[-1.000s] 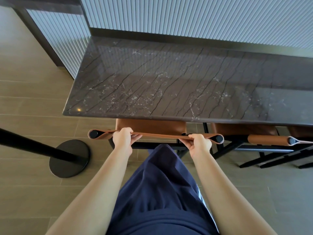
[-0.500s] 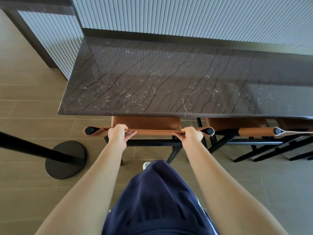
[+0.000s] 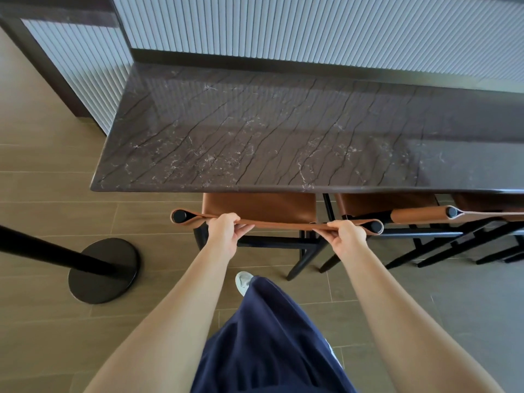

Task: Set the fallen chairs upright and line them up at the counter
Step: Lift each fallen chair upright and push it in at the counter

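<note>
A chair with a tan leather seat [image 3: 259, 207] and black frame stands upright in front of me, its seat partly under the dark marble counter [image 3: 255, 143]. My left hand [image 3: 224, 234] grips the left part of its leather backrest strap [image 3: 283, 223]. My right hand [image 3: 347, 236] grips the strap near its right end. A second upright tan chair [image 3: 419, 215] stands just to the right at the counter, and a third seat [image 3: 487, 201] shows at the right edge, mostly hidden.
A black stanchion post with a round base [image 3: 103, 270] stands on the wood-look floor to my left. A ribbed grey wall panel [image 3: 312, 26] backs the counter. My dark blue trouser leg [image 3: 269, 336] and white shoe [image 3: 243, 282] are below the chair.
The chair has slid forward toward the counter with both hands on its backrest, so more of its seat lies under the edge. My leg has stepped forward behind it.
</note>
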A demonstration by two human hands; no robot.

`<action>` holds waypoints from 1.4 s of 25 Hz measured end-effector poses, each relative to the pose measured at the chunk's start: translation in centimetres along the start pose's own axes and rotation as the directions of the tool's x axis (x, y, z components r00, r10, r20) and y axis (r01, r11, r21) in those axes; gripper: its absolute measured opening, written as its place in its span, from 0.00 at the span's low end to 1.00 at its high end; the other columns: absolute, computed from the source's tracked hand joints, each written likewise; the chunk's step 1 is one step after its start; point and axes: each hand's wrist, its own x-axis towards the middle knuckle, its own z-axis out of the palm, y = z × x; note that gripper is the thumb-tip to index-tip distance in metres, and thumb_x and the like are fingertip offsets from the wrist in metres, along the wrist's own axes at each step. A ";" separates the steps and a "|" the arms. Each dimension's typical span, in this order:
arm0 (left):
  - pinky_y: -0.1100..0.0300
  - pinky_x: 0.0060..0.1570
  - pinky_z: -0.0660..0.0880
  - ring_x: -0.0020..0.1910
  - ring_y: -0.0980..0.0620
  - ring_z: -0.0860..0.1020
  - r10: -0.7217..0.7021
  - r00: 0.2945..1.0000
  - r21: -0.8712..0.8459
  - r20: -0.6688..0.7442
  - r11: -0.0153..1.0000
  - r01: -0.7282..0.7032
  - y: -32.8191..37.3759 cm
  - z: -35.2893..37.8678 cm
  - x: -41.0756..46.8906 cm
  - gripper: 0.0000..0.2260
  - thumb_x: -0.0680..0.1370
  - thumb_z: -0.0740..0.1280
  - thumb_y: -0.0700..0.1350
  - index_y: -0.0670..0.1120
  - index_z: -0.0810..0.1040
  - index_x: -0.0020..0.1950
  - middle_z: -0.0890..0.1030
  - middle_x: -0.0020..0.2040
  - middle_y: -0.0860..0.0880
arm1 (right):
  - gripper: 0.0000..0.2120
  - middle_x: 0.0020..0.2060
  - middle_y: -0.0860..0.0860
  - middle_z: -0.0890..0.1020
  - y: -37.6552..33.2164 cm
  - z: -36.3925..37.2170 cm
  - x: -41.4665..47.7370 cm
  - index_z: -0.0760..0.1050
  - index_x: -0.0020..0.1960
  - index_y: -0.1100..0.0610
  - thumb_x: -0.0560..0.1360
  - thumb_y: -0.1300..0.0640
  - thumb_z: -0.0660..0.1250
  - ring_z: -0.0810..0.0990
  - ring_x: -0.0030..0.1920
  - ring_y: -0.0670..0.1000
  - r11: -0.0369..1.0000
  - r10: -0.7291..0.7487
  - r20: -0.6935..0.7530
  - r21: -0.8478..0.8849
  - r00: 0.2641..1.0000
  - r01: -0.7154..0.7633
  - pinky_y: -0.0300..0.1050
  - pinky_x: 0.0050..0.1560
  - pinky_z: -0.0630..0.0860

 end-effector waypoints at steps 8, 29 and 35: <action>0.48 0.41 0.82 0.40 0.45 0.78 0.088 0.990 -0.094 -0.113 0.991 -0.099 -2.5 1.6 -0.5 0.14 0.74 0.58 0.26 0.41 0.70 0.54 0.74 0.48 0.43 | 0.11 0.47 0.67 0.76 -1.6 -0.7 2.8 0.69 0.50 0.65 0.74 0.79 0.59 0.81 0.47 0.66 0.996 -0.034 0.048 -0.076 0.998 0.038 0.54 0.27 0.80; 0.45 0.40 0.82 0.49 0.37 0.79 0.038 0.986 -0.163 -0.161 0.984 -0.064 -1.6 3.0 1.0 0.23 0.72 0.60 0.24 0.39 0.68 0.65 0.74 0.53 0.38 | 0.10 0.46 0.64 0.78 -2.7 0.3 3.7 0.69 0.47 0.64 0.74 0.77 0.62 0.82 0.45 0.62 0.996 -0.041 0.033 -0.071 0.999 0.044 0.51 0.29 0.81; 0.44 0.45 0.82 0.55 0.38 0.79 0.024 0.990 -0.119 -0.138 0.992 -0.041 -1.3 3.0 1.2 0.22 0.73 0.61 0.26 0.38 0.68 0.66 0.74 0.57 0.37 | 0.10 0.48 0.64 0.79 -2.4 0.4 4.2 0.70 0.46 0.64 0.73 0.77 0.63 0.82 0.47 0.62 0.998 -0.036 0.016 -0.052 0.999 0.036 0.53 0.32 0.82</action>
